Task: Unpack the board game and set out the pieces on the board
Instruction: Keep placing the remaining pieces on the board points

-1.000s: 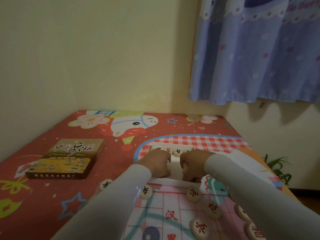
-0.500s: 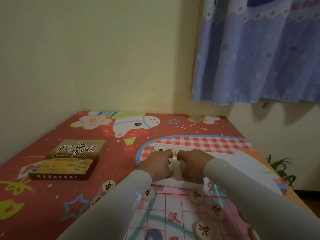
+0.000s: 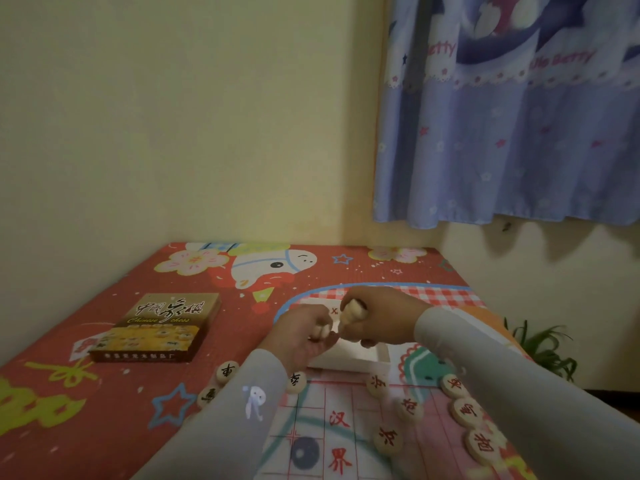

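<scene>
Above the white inner tray [image 3: 349, 362], my right hand [image 3: 381, 315] grips a stack of pale wooden chess pieces [image 3: 352, 311]. Just to its left, my left hand [image 3: 304, 336] holds a few pieces [image 3: 320, 331] in curled fingers. The paper board [image 3: 343, 424] with red lines and characters lies in front of the tray. Several round pieces lie on it, among them one at the top edge [image 3: 377, 384], one lower [image 3: 388, 439] and a row at the right [image 3: 468, 410]. Two pieces [image 3: 227, 372] rest on the mat left of the board.
The brown game box lid [image 3: 159, 327] lies on the red cartoon mat [image 3: 86, 393] to the left. Walls close off the far and left sides. A blue curtain [image 3: 512, 133] hangs at the right, and a green plant [image 3: 543, 348] stands beyond the mat's right edge.
Both hands have risen out of the white tray, each now holding pieces taken from it. The camera has tilted slightly upward.
</scene>
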`<state>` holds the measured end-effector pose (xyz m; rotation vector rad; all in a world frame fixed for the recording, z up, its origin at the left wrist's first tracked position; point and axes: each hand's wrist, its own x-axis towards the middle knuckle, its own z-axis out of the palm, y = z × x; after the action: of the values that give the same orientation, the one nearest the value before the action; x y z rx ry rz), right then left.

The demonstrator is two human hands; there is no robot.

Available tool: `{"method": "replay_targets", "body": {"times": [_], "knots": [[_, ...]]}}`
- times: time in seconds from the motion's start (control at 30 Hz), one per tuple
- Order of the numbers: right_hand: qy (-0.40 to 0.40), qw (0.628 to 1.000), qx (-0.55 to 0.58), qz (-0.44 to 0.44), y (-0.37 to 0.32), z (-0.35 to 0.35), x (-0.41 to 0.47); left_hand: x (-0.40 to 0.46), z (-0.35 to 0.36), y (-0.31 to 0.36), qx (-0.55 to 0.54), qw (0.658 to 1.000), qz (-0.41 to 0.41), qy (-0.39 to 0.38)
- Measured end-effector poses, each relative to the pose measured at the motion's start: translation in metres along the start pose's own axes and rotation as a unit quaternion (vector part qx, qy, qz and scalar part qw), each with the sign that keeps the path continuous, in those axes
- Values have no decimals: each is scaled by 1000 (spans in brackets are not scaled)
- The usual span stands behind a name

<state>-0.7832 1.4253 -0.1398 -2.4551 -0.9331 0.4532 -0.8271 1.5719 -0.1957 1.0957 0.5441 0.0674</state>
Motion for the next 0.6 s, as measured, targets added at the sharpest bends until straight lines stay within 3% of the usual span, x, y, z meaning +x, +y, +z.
{"method": "replay_targets", "body": {"times": [0.23, 0.43, 0.6], "knots": [[7, 993, -114, -28, -49, 25, -52, -69, -4, -19, -160, 984, -83, 3], [-10, 990, -139, -39, -70, 49, -82, -108, -20, -35, -119, 990, -64, 34], [-10, 985, -163, -60, -86, 64, -96, -144, -24, -40, -178, 980, -83, 40]]}}
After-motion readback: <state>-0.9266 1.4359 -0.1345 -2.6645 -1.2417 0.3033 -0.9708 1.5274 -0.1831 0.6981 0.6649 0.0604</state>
